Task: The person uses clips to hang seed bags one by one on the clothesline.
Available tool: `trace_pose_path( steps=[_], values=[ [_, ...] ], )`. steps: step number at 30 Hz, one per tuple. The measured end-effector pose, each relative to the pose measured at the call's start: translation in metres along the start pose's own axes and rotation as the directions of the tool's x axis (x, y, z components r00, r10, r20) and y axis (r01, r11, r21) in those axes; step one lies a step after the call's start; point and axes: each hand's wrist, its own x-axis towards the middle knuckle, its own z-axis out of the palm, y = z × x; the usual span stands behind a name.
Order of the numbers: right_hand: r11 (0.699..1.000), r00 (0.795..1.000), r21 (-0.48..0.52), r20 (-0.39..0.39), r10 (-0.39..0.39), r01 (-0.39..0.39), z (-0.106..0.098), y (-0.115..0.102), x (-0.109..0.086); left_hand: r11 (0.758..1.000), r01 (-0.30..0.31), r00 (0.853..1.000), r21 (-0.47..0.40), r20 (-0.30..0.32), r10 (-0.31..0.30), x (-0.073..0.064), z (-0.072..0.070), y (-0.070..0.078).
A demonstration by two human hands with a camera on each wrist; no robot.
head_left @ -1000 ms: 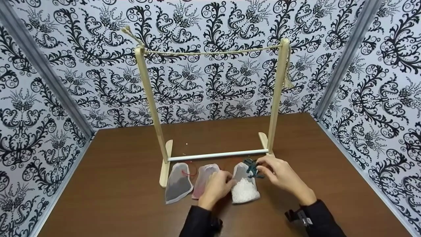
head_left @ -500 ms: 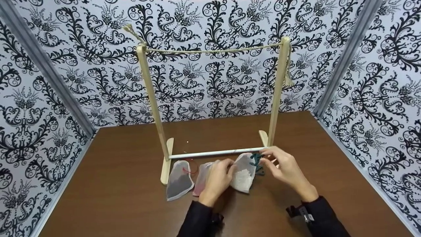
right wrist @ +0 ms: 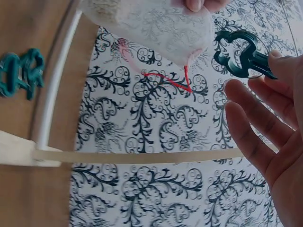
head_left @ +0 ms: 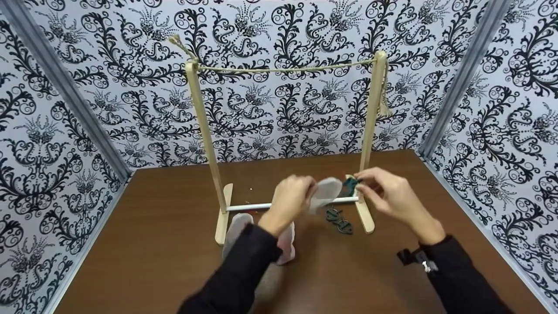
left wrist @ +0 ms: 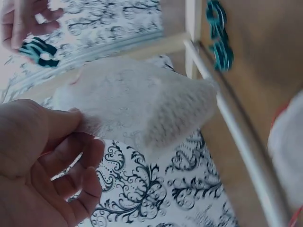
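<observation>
My left hand (head_left: 293, 198) pinches the edge of a white mesh bag (left wrist: 128, 94) between thumb and fingers, lifted off the table. White grains fill one end of it, and a red string (right wrist: 168, 80) dangles from the other. To its right, my right hand (head_left: 392, 192) holds a dark green clip (right wrist: 241, 52) by its handle end, between thumb and index finger. Clip and bag are apart. Below them, more green clips (head_left: 339, 220) lie on the table. Two other mesh bags lie by the left foot of the stand: a grey one (head_left: 235, 229) and a pink one (head_left: 286, 244), both partly behind my left arm.
A wooden stand (head_left: 205, 131) rises behind my hands, with a rope (head_left: 283, 69) strung between its posts and a white rod (head_left: 248, 206) low across. Patterned walls (head_left: 279, 109) enclose the brown table (head_left: 165, 244) at the back and sides.
My left hand has picked the white-grain bag up off the table and raised it. My right hand has risen with one clip, away from the other clips, which stay on the table.
</observation>
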Motion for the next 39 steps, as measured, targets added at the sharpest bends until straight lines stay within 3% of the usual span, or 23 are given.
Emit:
trace_pose_path(
  steps=[7,15,23,30,39],
  values=[
    [0.995,0.998,-0.079,0.043,-0.055,0.058,-0.016,0.007,0.035,0.997,-0.025,0.992,0.072,0.127,0.016,0.041,-0.032,-0.003],
    [0.967,0.987,-0.202,0.05,-0.15,0.158,-0.037,0.014,0.079,0.988,-0.023,0.989,0.152,0.148,0.0,0.084,-0.068,0.0],
    [0.948,0.986,-0.271,0.05,-0.158,0.165,-0.064,0.008,0.123,0.972,0.02,0.994,0.235,0.1,-0.044,0.117,-0.102,0.01],
    [0.944,0.991,-0.314,-0.048,-0.124,0.103,-0.075,0.004,0.151,0.958,0.071,0.997,0.279,0.018,-0.079,0.133,-0.122,0.025],
    [0.942,0.975,-0.329,-0.181,-0.126,0.061,-0.081,0.0,0.179,0.961,0.08,0.997,0.266,-0.041,-0.071,0.148,-0.138,0.038]
  ],
)
